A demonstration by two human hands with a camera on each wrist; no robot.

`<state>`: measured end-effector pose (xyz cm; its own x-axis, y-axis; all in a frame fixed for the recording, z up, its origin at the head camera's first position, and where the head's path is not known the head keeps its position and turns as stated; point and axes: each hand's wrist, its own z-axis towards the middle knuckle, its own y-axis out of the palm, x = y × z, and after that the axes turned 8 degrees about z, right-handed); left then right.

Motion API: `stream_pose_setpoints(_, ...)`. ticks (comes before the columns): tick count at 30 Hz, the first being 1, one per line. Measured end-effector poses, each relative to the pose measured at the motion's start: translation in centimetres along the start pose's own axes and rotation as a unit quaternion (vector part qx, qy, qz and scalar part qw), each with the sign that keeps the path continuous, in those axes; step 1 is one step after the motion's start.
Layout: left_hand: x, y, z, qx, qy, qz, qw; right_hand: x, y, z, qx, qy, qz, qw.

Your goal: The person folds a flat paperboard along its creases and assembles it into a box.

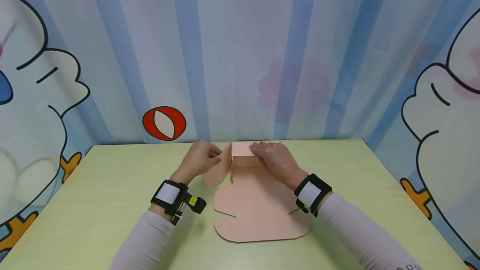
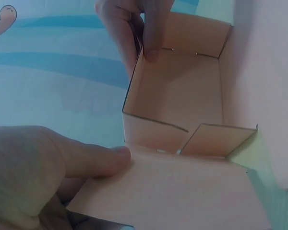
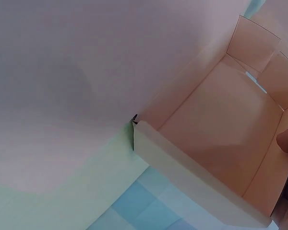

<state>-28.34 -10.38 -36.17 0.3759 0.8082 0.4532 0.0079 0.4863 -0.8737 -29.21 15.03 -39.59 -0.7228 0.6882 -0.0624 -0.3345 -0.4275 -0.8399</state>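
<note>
A pink cardboard box (image 2: 177, 86) is partly folded at the far edge of the table, its walls standing around a rectangular floor. My left hand (image 1: 198, 159) pinches the loose side flap (image 2: 182, 191), thumb on top and fingers beneath. Two small tabs (image 2: 218, 138) are bent inward at that end, with a gap between them. My right hand (image 1: 279, 161) grips the far wall of the box, thumb inside and fingers outside. In the right wrist view, the end wall (image 3: 197, 172) nearest that camera stands folded up. A wide flat panel (image 1: 262, 199) with rounded, notched sides extends toward me.
The pale yellow table (image 1: 123, 186) reaches back to a blue striped curtain (image 1: 240, 74) printed with cartoon figures. Each wrist wears a black strap with a white device; a small black camera (image 1: 196, 204) sticks out from the left one.
</note>
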Motion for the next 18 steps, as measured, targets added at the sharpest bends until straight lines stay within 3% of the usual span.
stream_pose_setpoints(10, 2.1, 1.1, 0.0, -0.013, -0.051, -0.016, 0.9985, -0.1, -0.1, 0.0, -0.002, 0.003, -0.011, 0.9999)
stream_pose_setpoints(14, 2.8, 1.6, -0.2, 0.0, -0.072, -0.017, 0.9973, -0.2, -0.1, 0.0, 0.001, 0.002, -0.011, 0.9999)
stream_pose_setpoints(18, 3.2, 2.1, -0.5, 0.022, -0.069, -0.017, 0.9973, -0.2, -0.1, 0.0, 0.004, -0.001, -0.01, 0.9999)
